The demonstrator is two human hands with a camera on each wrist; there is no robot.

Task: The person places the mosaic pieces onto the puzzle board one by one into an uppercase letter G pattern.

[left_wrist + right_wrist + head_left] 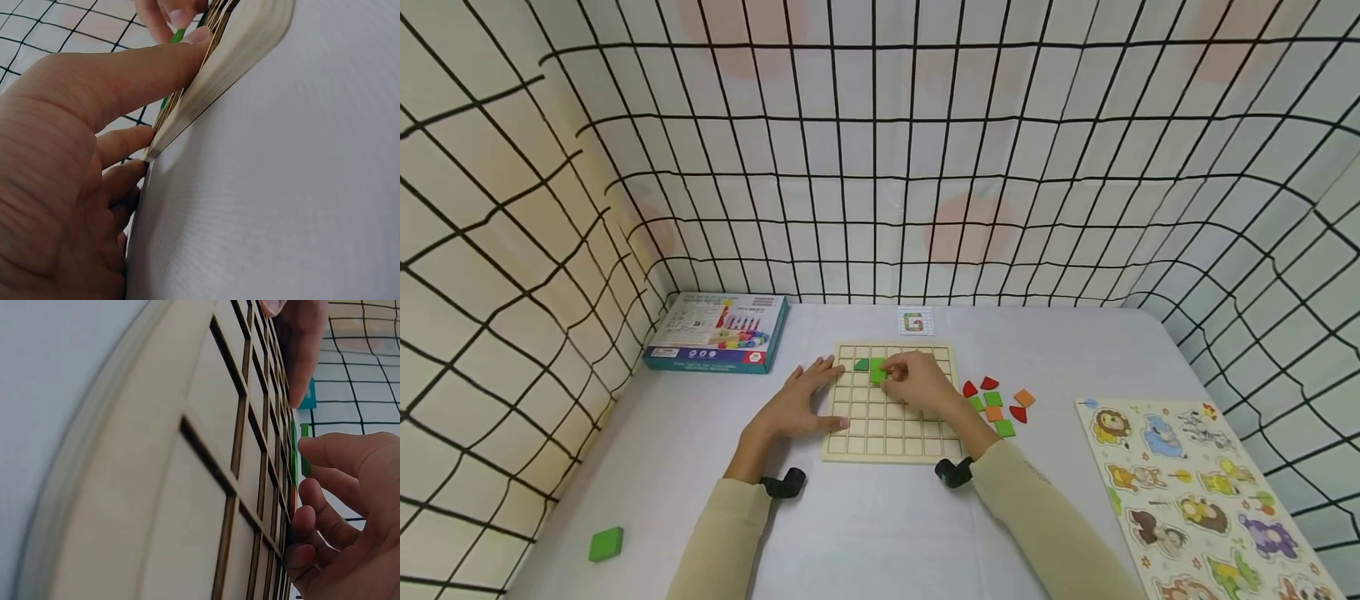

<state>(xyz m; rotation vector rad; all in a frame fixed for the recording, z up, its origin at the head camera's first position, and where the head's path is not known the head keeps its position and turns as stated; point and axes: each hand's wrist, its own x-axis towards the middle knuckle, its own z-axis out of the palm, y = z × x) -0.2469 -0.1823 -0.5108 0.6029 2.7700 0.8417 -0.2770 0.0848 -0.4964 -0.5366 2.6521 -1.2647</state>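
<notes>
A wooden grid board [887,447] lies on the table before me. My right hand [921,383] is over its upper part and pinches a green square tile [877,376] between thumb and fingers. In the right wrist view this green tile [305,450] stands slightly off the board's surface. Left of it, a darker green tile [861,364] sits in a grid cell. My left hand [797,404] rests at the board's left side with fingers spread. Its thumb [156,72] lies over the rim, while the other fingertips touch the edge.
Loose red, green and orange tiles [993,413] lie right of the board. A pattern card [915,321] is behind it. A boxed set [718,332] lies back left, a green block [606,544] front left, and an animal puzzle board [1210,500] at right. Black netting [880,150] surrounds the table.
</notes>
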